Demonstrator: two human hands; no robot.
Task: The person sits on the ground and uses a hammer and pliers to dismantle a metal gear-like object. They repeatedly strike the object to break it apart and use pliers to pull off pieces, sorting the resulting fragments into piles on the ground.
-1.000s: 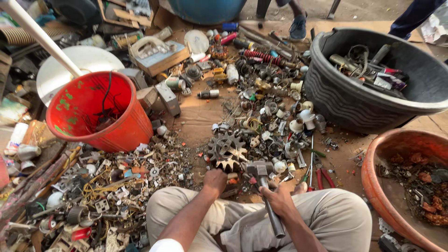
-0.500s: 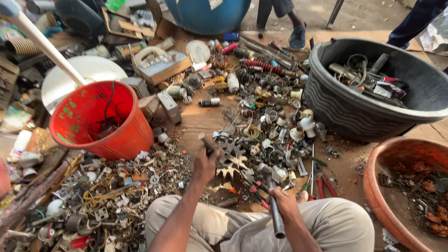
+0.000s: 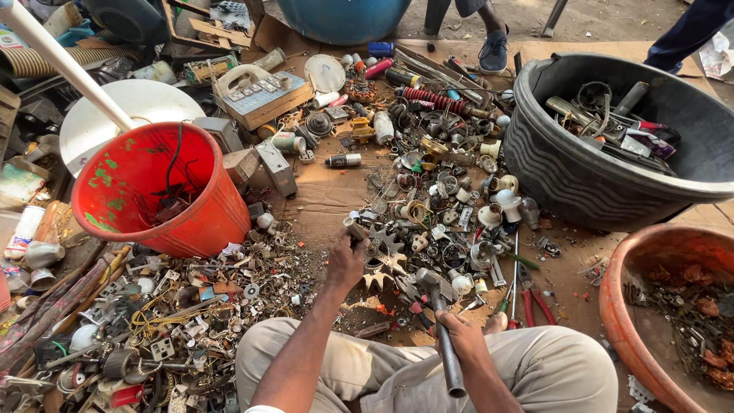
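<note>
Sprocket gears (image 3: 384, 256), toothed and grey, are lying at the centre of the scrap pile, and the left hand (image 3: 345, 260) is closing around a small metal piece (image 3: 355, 228) at their 10 o'clock edge, fingers wrapped narrow on it. At 5 o'clock from the gears, the right hand (image 3: 461, 334) is gripping the handle of a hammer (image 3: 440, 321), whose head is pointing toward the gears and resting just beside them. Red-handled pliers (image 3: 531, 294) are lying at 3 o'clock from the hammer head. An orange bucket (image 3: 164, 191) is standing well apart at 9 o'clock from the gears, a black tub (image 3: 612, 145) of scrap is sitting at 2 o'clock, and a terracotta-coloured basin (image 3: 673, 313) is sitting at 4 o'clock.
</note>
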